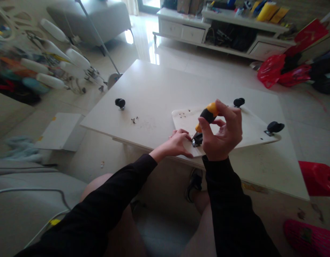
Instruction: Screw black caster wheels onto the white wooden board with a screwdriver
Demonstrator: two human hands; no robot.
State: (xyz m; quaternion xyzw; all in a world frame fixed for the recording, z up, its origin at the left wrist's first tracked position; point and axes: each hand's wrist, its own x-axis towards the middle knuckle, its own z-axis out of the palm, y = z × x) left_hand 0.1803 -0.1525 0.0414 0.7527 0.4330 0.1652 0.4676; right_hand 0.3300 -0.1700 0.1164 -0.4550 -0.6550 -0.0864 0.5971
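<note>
My right hand (225, 132) is closed around the yellow and black handle of a screwdriver (208, 112). The shaft slants down to the metal plate of a black caster wheel (198, 138) at the near left corner of a white board (221, 134). Around that same corner curls my left hand (178, 144), its thumb along the near edge and its fingertips close to the caster plate. Two more casters, a far one (239, 102) and a right one (274, 127), stand on the board. Small holes (182, 115) mark its far left corner.
The board lies on a white table (154, 85). Left on the tabletop are a loose caster (120, 103) and several small screws (134, 120). A white box (61, 130) sits on the floor at left; a red stool-like object (319, 178) is at right.
</note>
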